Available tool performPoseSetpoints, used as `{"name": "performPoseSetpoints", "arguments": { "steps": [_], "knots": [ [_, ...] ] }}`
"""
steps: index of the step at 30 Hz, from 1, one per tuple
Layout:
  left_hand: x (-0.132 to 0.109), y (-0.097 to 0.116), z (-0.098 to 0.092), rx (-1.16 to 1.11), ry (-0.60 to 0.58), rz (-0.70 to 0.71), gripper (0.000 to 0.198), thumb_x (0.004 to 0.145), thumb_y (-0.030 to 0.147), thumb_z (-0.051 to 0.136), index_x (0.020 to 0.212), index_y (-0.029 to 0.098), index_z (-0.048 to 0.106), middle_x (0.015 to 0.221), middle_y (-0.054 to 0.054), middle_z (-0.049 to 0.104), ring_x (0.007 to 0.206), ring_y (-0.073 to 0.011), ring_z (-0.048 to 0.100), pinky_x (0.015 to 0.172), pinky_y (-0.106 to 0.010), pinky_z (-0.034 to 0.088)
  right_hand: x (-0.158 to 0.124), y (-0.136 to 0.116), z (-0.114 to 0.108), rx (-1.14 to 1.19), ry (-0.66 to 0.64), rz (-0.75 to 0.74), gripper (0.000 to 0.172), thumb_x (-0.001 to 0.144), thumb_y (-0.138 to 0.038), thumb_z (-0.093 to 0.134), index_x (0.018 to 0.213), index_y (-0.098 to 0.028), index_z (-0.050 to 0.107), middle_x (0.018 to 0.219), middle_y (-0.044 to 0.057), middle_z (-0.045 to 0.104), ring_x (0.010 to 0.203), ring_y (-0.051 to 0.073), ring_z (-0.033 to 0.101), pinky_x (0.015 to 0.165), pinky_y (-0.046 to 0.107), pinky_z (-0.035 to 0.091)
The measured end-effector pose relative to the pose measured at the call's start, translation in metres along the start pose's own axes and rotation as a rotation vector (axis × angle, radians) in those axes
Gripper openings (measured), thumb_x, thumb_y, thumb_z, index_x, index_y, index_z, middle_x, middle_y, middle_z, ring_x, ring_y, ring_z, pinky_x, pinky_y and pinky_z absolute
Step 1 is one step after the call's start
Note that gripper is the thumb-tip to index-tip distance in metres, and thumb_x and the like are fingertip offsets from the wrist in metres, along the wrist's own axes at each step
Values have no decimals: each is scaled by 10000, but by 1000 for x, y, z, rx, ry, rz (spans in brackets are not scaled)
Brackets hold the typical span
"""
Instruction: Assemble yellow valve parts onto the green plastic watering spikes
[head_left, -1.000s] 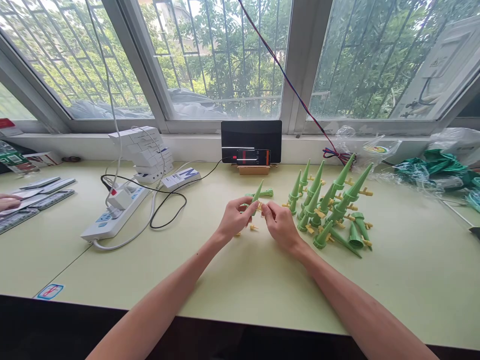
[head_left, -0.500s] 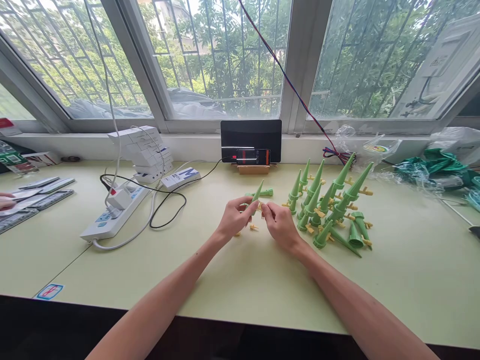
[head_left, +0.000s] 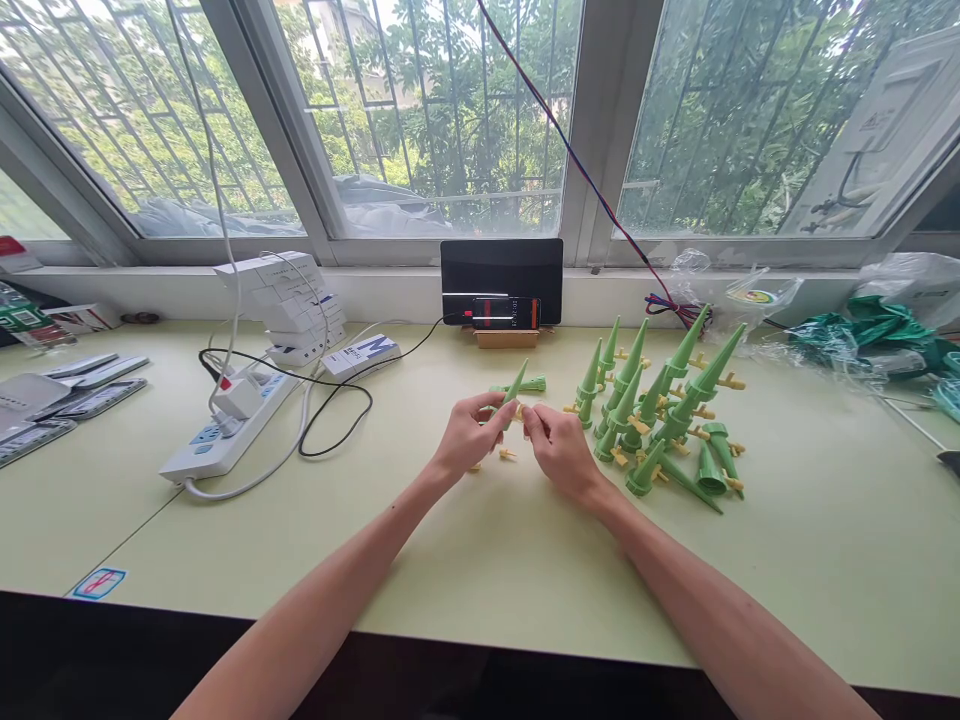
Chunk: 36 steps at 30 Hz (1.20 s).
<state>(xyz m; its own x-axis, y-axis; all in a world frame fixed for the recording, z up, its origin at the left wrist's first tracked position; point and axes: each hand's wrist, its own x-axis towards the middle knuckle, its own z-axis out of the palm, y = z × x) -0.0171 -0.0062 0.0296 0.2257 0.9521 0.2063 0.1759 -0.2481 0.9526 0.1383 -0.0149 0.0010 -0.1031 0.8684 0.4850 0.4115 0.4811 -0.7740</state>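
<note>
My left hand (head_left: 466, 437) is closed around a green plant watering spike (head_left: 517, 379), its tip pointing up and to the right. Against the spike's side, my right hand (head_left: 559, 445) pinches a small yellow valve (head_left: 519, 412), mostly covered by the fingers. Whether the valve is seated in the spike cannot be made out. Behind my hands another green spike (head_left: 534, 384) lies on its side. A loose yellow valve (head_left: 508, 455) rests on the table below my fingers, with another yellow piece (head_left: 475, 468) partly hidden near my left wrist.
Several green spikes with yellow valves (head_left: 649, 400) stand and lie to the right. A phone (head_left: 506, 314) leans on a black screen (head_left: 502, 265) at the back. On the left are a power strip (head_left: 196, 455), cables and white boxes (head_left: 281, 290). Plastic bags (head_left: 877, 330) lie far right.
My two hands and the spike stay in nearly the same place. Another person's hand at the far left edge has gone out of view.
</note>
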Motion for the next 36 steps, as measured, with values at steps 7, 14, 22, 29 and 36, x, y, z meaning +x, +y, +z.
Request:
{"name": "performPoseSetpoints", "arguments": {
  "steps": [7,14,22,29,36],
  "knots": [
    [1,-1,0,-41,-3,-20,336,819,493,641,858,162,690,684,-7,538,487,-77,463,428,-218,378,0,-2,0,0,1,-4,427,994,-405,399,624,-202,459,523,-27,453,475,110,373,513,265,306],
    [2,-3,-1,-46,-2,0,341,827,498,636,854,159,672,736,-25,588,497,-76,473,434,-217,387,-1,0,0,35,2,16,443,998,-435,393,631,-200,475,539,-20,484,490,115,420,525,260,334],
    [2,-5,1,-31,23,22,348,812,503,647,829,156,671,772,-34,612,492,-71,472,429,-216,392,-1,-5,-2,98,2,10,274,956,-426,494,859,-190,595,736,13,624,554,122,496,566,257,403],
    [2,-5,1,-44,44,9,335,779,492,685,838,163,697,767,-26,623,485,-68,469,433,-219,398,-1,-6,-2,121,-25,-9,212,945,-375,511,920,-186,603,805,33,637,578,129,494,573,267,414],
    [2,-4,1,-6,44,37,318,794,473,675,878,169,719,764,-20,601,482,-64,452,436,-218,390,-1,-2,-1,124,-28,1,215,951,-364,500,883,-180,588,706,5,582,574,130,484,576,264,401]
  ]
}}
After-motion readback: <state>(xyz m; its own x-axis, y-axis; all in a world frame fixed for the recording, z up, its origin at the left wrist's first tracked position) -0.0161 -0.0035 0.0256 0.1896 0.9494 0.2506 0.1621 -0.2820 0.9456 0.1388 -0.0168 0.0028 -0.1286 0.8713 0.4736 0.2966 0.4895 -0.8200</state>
